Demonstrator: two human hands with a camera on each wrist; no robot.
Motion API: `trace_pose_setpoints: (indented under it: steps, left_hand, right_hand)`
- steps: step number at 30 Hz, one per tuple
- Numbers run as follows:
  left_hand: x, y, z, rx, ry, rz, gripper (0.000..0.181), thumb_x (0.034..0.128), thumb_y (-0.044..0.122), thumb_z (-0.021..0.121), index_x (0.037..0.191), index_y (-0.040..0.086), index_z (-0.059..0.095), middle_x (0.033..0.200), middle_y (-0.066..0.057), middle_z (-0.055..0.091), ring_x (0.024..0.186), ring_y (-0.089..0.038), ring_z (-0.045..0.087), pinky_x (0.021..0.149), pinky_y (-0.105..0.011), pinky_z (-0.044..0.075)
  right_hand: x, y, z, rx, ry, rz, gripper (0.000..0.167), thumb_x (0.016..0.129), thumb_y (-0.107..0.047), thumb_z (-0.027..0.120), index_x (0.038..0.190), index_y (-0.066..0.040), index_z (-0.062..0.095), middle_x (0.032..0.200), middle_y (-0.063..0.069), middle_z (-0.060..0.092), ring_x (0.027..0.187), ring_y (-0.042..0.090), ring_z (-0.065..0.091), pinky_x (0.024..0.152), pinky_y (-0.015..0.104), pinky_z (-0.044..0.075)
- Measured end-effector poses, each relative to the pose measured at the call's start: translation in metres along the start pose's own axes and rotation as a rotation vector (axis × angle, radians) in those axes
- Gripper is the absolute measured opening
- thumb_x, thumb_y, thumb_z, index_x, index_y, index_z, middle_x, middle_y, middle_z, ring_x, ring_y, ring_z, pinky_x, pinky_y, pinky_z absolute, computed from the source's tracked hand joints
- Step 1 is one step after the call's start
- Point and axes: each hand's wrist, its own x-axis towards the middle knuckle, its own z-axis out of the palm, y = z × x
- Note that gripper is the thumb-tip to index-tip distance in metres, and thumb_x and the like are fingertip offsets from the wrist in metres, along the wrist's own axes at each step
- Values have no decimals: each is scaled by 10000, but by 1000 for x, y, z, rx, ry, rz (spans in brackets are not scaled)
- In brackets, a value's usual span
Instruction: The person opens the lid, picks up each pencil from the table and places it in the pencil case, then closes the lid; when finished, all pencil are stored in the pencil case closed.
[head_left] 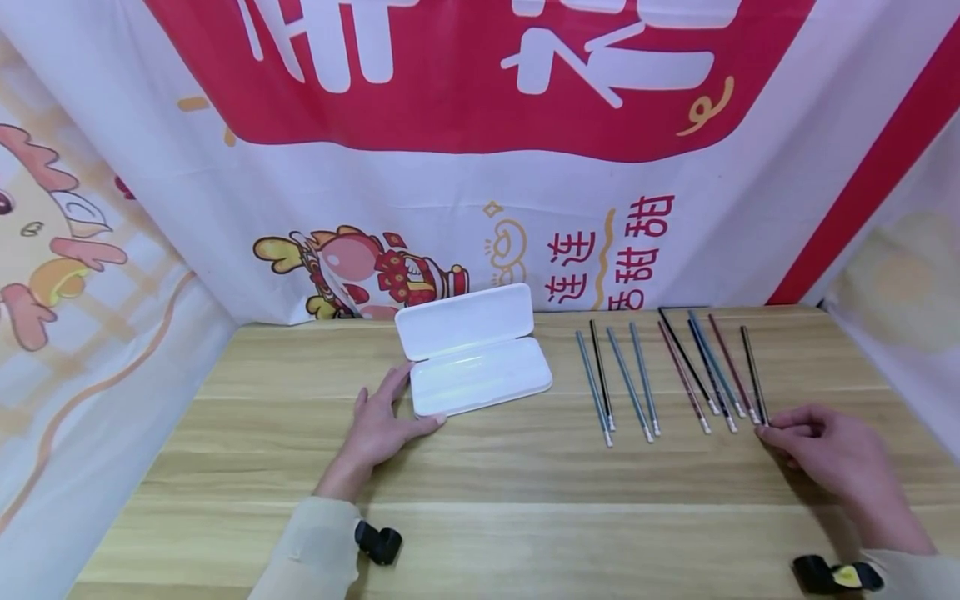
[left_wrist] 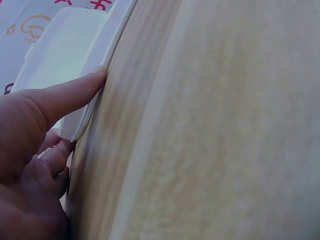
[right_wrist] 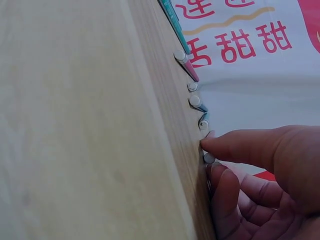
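Observation:
A white case (head_left: 482, 379) lies with its lid raised on the wooden table. The left hand (head_left: 381, 429) holds the case's left end, thumb on the front edge and fingers at the left side; the left wrist view shows the thumb against the case (left_wrist: 75, 117). At the right, the right hand (head_left: 832, 450) pinches the eraser end of the rightmost dark pencil (head_left: 753, 375). In the right wrist view, thumb and index finger of the right hand (right_wrist: 270, 175) are around a white pencil end (right_wrist: 209, 158).
Several blue, black and dark red pencils (head_left: 630, 379) lie side by side between the case and the right hand, eraser ends toward the person. A printed cloth (head_left: 450, 183) hangs behind the wooden table (head_left: 525, 542), with more cloth at both sides.

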Motion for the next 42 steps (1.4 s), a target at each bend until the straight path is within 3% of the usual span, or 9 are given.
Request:
trace_pose_setpoints:
  steps: [8, 21, 27, 31, 35, 37, 42]
  left_hand:
    - [-2, 0, -1, 7, 1, -1, 981, 903, 410, 881, 1697, 298, 317, 1768, -113, 334, 1707, -356, 77, 1363, -595, -167]
    - [-5, -1, -7, 10, 8, 14, 984, 900, 430, 879, 1696, 285, 318, 1769, -121, 332, 1705, -361, 85, 1363, -588, -174]
    - [-5, -2, -6, 20, -1, 3, 986, 901, 443, 875, 1697, 286, 314, 1774, -115, 325, 1706, -360, 81, 1362, -601, -169]
    - [-3, -1, -3, 26, 5, 12, 992, 902, 441, 875, 1701, 284, 309, 1767, -112, 339, 1708, -350, 75, 1367, -590, -162]
    - [-2, 1, -1, 27, 3, 13, 991, 905, 436, 873, 1703, 289, 304, 1771, -104, 333, 1708, -343, 79, 1370, -580, -159]
    - [-2, 1, 0, 27, 1, 14, 993, 907, 435, 872, 1705, 282, 302, 1771, -109, 329, 1707, -349, 81, 1369, -584, -158]
    - [-3, 1, 0, 32, 4, 15, 995, 911, 441, 866, 1708, 278, 293, 1773, -112, 325, 1706, -358, 81, 1367, -590, -158]
  right_hand:
    - [1, -1, 3, -11, 7, 36, 497, 995, -430, 750, 1173, 31, 689, 943, 94, 769, 761, 147, 670, 612, 254, 492]
    - [3, 0, 1, -28, -8, 26, 579, 1005, -530, 703, 1228, 4, 714, 926, 30, 792, 862, 162, 665, 726, 293, 427]
    - [3, 1, 1, 33, -5, 36, 532, 1028, -443, 689, 1246, 42, 695, 935, 30, 792, 795, 102, 676, 680, 230, 469]
    - [3, 3, 0, 157, -11, 55, 548, 1079, -391, 630, 1309, 106, 637, 903, -39, 771, 746, 37, 674, 633, 210, 563]
    - [2, 3, -1, 324, -46, 65, 505, 1109, -345, 586, 1330, 108, 621, 866, -151, 735, 755, 1, 690, 682, 222, 644]
    - [2, 1, -1, 398, -72, 64, 458, 1113, -342, 586, 1321, 61, 644, 869, -197, 725, 780, -6, 701, 711, 225, 657]
    - [0, -1, 2, 724, -162, 13, 137, 1090, -255, 662, 1065, -198, 783, 903, -155, 774, 813, 37, 745, 729, 220, 663]
